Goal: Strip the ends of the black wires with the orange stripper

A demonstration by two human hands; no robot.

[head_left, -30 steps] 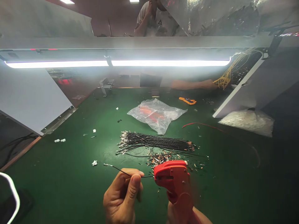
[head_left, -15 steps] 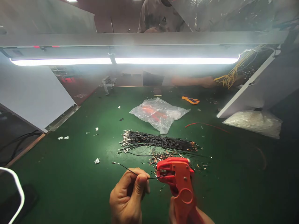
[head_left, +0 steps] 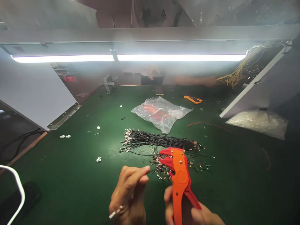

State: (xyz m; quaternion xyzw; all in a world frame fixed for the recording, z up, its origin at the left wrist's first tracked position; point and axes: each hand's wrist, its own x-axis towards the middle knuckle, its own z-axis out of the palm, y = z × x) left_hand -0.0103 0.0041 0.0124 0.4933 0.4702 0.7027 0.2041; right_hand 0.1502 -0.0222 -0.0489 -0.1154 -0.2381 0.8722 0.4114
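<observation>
My left hand (head_left: pixel 131 190) is closed in a pinch on a thin black wire (head_left: pixel 152 172), whose short end pokes out past the fingertips. A blurred pale terminal (head_left: pixel 116 212) shows by the wrist, probably the same wire's other end. My right hand (head_left: pixel 195 215) grips an orange and red wire stripper (head_left: pixel 180 175) upright, its jaws apart and pointing left. The wire end lies just left of the stripper, apart from its jaws. Behind them is a bundle of black wires (head_left: pixel 161 139), with terminals at the left and copper ends at the right.
Wire scraps (head_left: pixel 161 167) are scattered under the stripper. Farther back lie a clear plastic bag (head_left: pixel 164 114) with red contents, an orange hand tool (head_left: pixel 193 99) and a red wire (head_left: pixel 206 124). White connectors (head_left: pixel 98 159) dot the left. Another person's arm (head_left: pixel 197 80) shows beyond the lamp.
The stripper has come off the wire, and its head has tilted upright with its jaws apart. My left hand has turned over, swinging the wire's terminal end back toward the wrist.
</observation>
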